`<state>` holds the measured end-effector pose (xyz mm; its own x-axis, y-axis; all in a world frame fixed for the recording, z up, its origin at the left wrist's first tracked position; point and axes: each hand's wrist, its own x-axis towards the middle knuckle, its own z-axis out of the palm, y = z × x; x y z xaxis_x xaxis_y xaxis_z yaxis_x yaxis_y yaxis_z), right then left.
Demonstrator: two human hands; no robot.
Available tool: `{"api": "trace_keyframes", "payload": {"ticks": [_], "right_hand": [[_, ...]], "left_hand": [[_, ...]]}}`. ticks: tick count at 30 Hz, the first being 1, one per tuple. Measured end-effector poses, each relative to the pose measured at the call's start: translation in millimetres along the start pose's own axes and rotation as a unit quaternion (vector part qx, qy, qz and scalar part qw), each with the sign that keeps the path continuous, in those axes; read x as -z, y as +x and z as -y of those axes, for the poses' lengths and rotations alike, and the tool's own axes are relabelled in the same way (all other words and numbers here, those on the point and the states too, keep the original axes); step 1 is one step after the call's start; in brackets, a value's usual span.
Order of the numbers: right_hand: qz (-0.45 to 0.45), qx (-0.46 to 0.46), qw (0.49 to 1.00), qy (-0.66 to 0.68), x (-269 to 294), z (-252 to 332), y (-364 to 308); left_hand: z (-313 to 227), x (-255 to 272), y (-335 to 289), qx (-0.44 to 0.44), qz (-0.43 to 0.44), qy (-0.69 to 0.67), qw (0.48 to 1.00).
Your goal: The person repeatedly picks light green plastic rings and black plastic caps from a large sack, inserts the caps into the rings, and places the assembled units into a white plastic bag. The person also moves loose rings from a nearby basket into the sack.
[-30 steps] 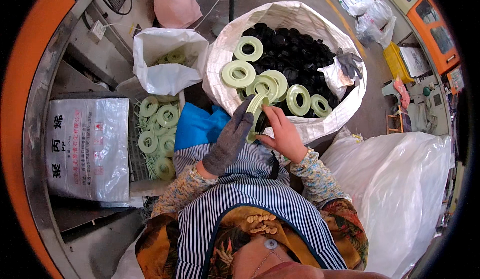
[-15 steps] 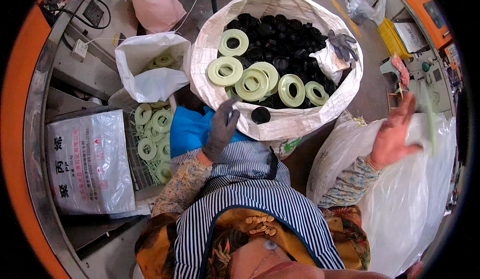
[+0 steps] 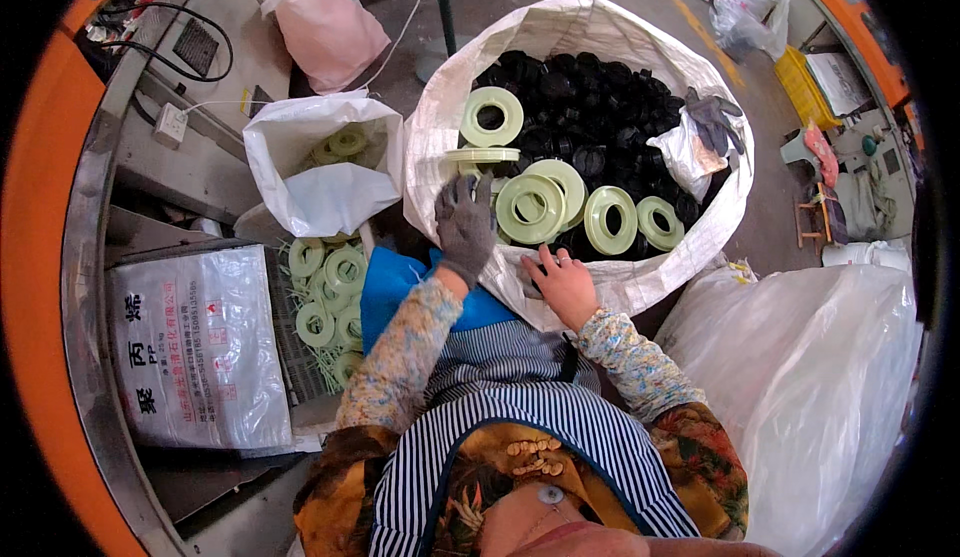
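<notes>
Apparently pinching with the left hand [image 3: 466, 225] a likely light, stiff pale-green flanged ring [image 3: 485, 155], best held by its rim, at nine o'clock in the woven sack [image 3: 630, 277], with unclear grip in the right hand [image 3: 568, 292].

Left fingers [image 3: 463, 191] forward, perhaps curled
</notes>
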<state>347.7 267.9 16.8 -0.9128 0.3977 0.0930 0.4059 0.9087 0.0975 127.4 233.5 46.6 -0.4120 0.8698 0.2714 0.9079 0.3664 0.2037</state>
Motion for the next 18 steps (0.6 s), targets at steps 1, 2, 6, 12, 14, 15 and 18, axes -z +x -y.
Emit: {"api": "trace_keyframes", "payload": {"ticks": [1,2,6,12,14,15,18], "right_hand": [[0.019,-0.008,1.0,-0.015,6,1,1],[0.037,-0.015,0.999,-0.03,14,1,2],[0.06,-0.014,0.996,-0.066,5,-3,2],[0.033,-0.057,0.997,0.04,23,-8,2],[-0.001,-0.095,0.979,0.182,34,-12,1],[-0.011,-0.111,0.968,0.225,37,-15,-2],[-0.003,-0.144,0.963,0.227,47,-16,-13]], "left_hand": [[6,-7,3,-0.054,-0.02,0.091,0.994],[24,-27,9,-0.061,0.012,0.114,0.992],[52,-45,28,-0.082,0.106,0.003,0.991],[44,-8,46,-0.177,-0.17,0.071,0.967],[51,-15,55,-0.105,-0.084,0.008,0.991],[47,-9,60,-0.074,-0.037,-0.026,0.996],[37,9,80,-0.127,-0.099,-0.012,0.987]]}}
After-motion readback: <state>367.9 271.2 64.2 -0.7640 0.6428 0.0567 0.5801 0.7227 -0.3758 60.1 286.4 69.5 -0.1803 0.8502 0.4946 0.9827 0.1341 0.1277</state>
